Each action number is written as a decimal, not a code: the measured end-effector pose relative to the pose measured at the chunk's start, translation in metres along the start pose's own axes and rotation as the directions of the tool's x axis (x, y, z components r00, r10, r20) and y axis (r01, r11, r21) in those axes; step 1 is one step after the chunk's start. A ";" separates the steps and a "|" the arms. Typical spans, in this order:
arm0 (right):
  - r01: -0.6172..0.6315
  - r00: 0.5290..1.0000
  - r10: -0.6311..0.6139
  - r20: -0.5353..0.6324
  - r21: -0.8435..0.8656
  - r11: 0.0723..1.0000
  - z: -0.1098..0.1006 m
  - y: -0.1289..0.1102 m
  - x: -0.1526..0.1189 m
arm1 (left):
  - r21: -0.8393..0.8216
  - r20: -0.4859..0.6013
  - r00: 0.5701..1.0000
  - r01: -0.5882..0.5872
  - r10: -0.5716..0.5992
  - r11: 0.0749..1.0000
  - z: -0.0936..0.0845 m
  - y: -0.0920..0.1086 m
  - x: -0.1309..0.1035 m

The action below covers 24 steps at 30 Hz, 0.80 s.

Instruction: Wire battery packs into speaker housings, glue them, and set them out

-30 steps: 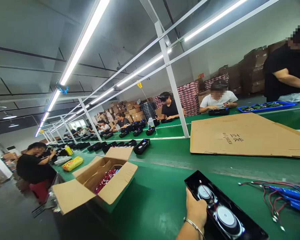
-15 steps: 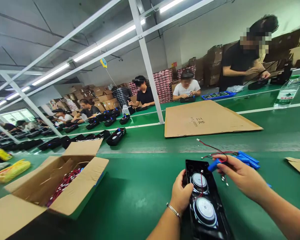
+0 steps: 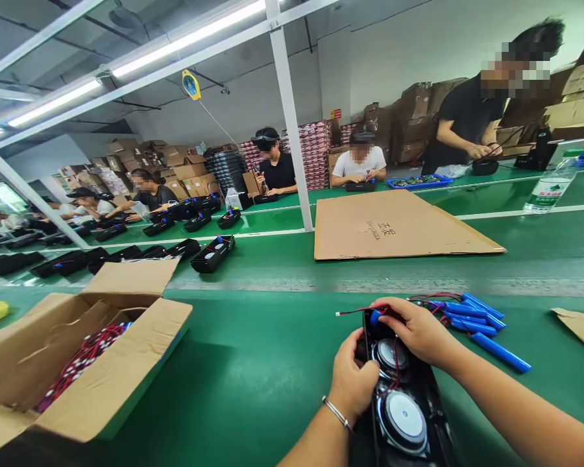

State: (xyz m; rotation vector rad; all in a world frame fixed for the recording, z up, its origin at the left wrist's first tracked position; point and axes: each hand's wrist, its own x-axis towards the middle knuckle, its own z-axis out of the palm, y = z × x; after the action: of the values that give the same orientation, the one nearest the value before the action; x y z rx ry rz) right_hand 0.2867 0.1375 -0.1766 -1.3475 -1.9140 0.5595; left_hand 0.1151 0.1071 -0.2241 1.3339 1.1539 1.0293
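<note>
A black speaker housing (image 3: pixel 433 405) with two round speakers (image 3: pixel 403 415) lies at the lower right of the head view. My left hand (image 3: pixel 356 376) grips its left edge, thumb over the rim. At the far end of the housing, my right hand (image 3: pixel 409 327) pinches a blue battery cell (image 3: pixel 378 316), partly hidden by the fingers. A red and black wire with a white plug (image 3: pixel 339 314) sticks out leftward past the rim. Several more blue cells (image 3: pixel 501 351) with wires lie on the green surface beyond my right wrist.
An open carton (image 3: pixel 126 363) holding wired parts stands at the left. Beyond lie a flat cardboard sheet (image 3: pixel 394 227), a water bottle (image 3: pixel 551 185) and a row of black housings (image 3: pixel 213 254). Several people work across the bench. A cardboard piece (image 3: pixel 581 327) is at the right edge.
My right hand has moved left with the blue cell, from beside the housing into its far end. My left hand keeps its hold. The camera view has shifted, uncovering more loose cells.
</note>
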 end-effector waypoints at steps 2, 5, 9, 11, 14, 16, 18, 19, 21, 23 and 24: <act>0.005 0.999 -0.005 0.039 -0.005 1.000 -0.001 0.000 0.001 | -0.009 -0.004 1.000 0.010 -0.011 1.000 0.001 0.001 0.000; 0.020 0.996 -0.017 0.086 -0.031 0.999 -0.002 0.001 0.002 | -0.031 -0.010 1.000 0.015 -0.015 0.999 0.001 0.003 0.000; 0.115 0.992 -0.110 0.063 -0.087 0.989 -0.003 0.005 0.005 | -0.040 -0.017 0.999 0.034 -0.035 0.999 0.001 0.005 -0.001; 0.154 0.987 -0.148 0.059 -0.130 0.979 -0.004 0.007 0.007 | -0.028 -0.022 0.999 0.035 -0.036 0.999 0.000 0.006 -0.002; 0.174 0.985 -0.167 0.050 -0.246 0.954 -0.002 0.009 0.010 | -0.023 -0.020 0.999 0.033 -0.033 0.999 0.000 0.008 -0.003; 0.175 0.985 -0.169 0.046 -0.300 0.938 0.000 0.009 0.013 | -0.039 -0.002 1.000 0.021 -0.022 0.999 0.000 0.010 -0.003; 0.168 0.986 -0.160 0.049 -0.315 0.934 0.000 0.009 0.013 | -0.065 0.023 1.000 0.007 -0.005 0.998 0.000 0.012 -0.002; 0.166 0.986 -0.159 0.047 -0.309 0.937 -0.004 0.011 0.010 | -0.075 0.032 0.999 0.004 -0.002 0.997 0.000 0.012 -0.002; 0.125 0.990 -0.136 -0.022 -0.269 0.955 -0.020 0.018 -0.004 | -0.085 0.036 0.999 0.007 -0.004 0.996 -0.001 0.012 -0.003; -0.014 0.977 -0.028 -0.210 -0.198 0.980 -0.051 0.028 -0.030 | -0.078 0.037 0.999 0.010 -0.008 0.997 -0.001 0.010 -0.003; -0.136 0.941 0.080 -0.329 -0.152 0.979 -0.069 0.032 -0.047 | -0.070 0.041 0.999 0.011 -0.008 0.997 -0.002 0.009 -0.003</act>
State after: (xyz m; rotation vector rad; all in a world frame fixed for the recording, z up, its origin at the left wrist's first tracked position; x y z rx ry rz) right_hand 0.3683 0.1020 -0.1685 -1.5570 -1.6568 0.2086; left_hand 0.1138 0.1046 -0.2147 1.2870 1.0836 1.0224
